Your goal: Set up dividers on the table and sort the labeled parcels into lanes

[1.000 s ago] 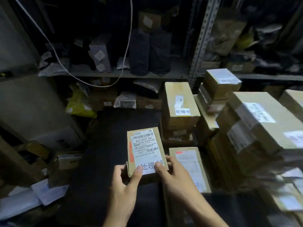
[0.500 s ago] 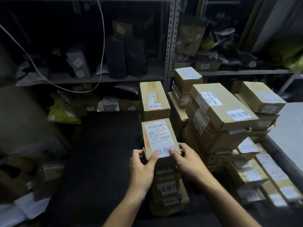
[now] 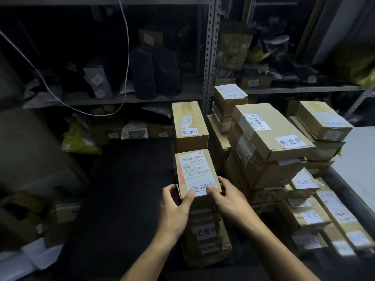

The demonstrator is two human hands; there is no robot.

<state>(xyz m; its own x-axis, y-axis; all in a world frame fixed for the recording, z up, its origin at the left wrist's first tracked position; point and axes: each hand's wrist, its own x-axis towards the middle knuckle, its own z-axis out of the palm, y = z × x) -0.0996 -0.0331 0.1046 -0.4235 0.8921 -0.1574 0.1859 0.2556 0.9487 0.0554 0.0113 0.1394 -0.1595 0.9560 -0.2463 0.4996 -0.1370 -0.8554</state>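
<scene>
A small brown parcel (image 3: 193, 169) with a white barcode label and a handwritten tag sits on top of a low stack of tagged parcels (image 3: 206, 238). My left hand (image 3: 175, 205) grips its near left corner, thumb on the tag. My right hand (image 3: 228, 196) grips its near right corner. Behind it stands a taller tagged parcel (image 3: 189, 126) in the same row. To the right is a big pile of parcels, topped by a large box (image 3: 269, 130) with a white tag. No dividers are visible.
The parcels rest on a dark table top (image 3: 121, 195). Metal shelving (image 3: 211, 57) full of bags and boxes stands behind. A white cable (image 3: 126, 57) hangs from above. A pale table (image 3: 359, 159) is at the right. Loose boxes and papers lie at the lower left.
Both hands carried the small parcel from mid-air over the dark table rightward onto the stack of tagged parcels. My view swung right, showing more of the piles.
</scene>
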